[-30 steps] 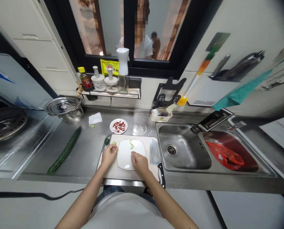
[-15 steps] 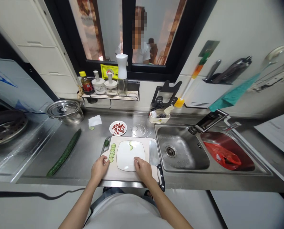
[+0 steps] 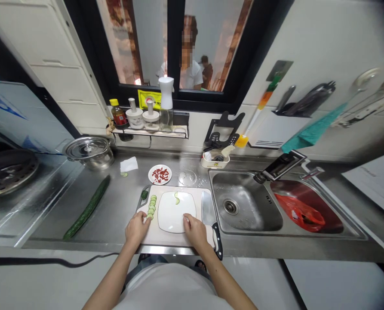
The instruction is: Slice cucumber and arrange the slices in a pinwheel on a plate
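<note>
On the cutting board a white plate holds a few curved cucumber pieces near its far edge. A row of overlapping cucumber slices lies on the board left of the plate. My left hand is at the near end of that row, thumb and forefinger slightly apart beside the last slice. Over the plate's right edge is my right hand, its thumb and fingertips pressed together; anything between them is too small to tell. A knife lies along the board's right side.
A whole cucumber lies on the left of the steel counter, near a lidded pot. Behind the board is a small plate of red pieces. The sink is at the right. A person shows in the window.
My left hand has shifted slightly right, closer to the near end of the slice row. My right hand stays by the plate's right edge. The view has tilted a little.
</note>
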`<state>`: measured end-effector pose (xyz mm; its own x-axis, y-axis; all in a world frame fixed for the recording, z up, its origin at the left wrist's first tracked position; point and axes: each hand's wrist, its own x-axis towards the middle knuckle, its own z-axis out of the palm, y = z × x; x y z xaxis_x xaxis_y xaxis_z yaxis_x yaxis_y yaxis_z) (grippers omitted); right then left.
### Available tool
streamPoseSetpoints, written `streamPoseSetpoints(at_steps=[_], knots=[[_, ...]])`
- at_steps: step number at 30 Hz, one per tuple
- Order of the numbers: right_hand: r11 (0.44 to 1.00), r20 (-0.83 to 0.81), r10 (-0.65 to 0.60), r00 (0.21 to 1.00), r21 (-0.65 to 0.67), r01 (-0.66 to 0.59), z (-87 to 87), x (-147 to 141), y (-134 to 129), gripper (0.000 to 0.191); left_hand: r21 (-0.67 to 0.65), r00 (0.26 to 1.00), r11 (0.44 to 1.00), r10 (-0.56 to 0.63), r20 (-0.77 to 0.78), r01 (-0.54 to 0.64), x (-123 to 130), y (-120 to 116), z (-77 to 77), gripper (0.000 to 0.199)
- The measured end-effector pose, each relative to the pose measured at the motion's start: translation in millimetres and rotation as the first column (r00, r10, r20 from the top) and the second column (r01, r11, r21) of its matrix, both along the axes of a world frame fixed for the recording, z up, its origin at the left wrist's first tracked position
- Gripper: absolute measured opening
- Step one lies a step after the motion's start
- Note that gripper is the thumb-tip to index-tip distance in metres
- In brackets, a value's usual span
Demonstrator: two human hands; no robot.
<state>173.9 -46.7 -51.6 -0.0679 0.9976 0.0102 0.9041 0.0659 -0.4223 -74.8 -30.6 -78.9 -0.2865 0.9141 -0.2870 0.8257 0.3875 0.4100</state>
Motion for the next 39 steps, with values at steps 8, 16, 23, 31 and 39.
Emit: streamPoseSetpoints(at_steps=[8,16,23,31,39], knots=[[0.999,-0.019,-0.018,1.000,0.044,0.018,-1.1,4.7,0.1,0.034,0.087,0.999,0.996,0.024,0.027,-0.026,1.5,-1.7,-7.8,0.023],[0.999,-0.035,-0.010,0.999,0.032,0.011,-0.7,4.3,-0.4,0.033,0.176,0.985,0.980,0.064,0.157,-0.092,4.4,-5.9,-9.7,0.017],[0.999,-0.071,-0.011,0.997,0.050,0.015,-0.2,3.4,-1.5,0.033,0.224,0.881,0.952,0.083,0.466,-0.208,5.1,-1.7,-9.7,0.021],[0.998,-0.307,-0.020,0.951,0.050,0.037,25.8,-8.9,13.5,0.031,0.180,0.594,0.937,0.036,0.804,-0.301,20.6,13.7,37.2,0.031],[0.998,-0.672,0.060,0.738,0.051,-0.035,61.3,-32.9,35.4,0.022,0.286,0.537,0.944,-0.157,0.829,-0.165,36.2,15.8,86.2,0.026]])
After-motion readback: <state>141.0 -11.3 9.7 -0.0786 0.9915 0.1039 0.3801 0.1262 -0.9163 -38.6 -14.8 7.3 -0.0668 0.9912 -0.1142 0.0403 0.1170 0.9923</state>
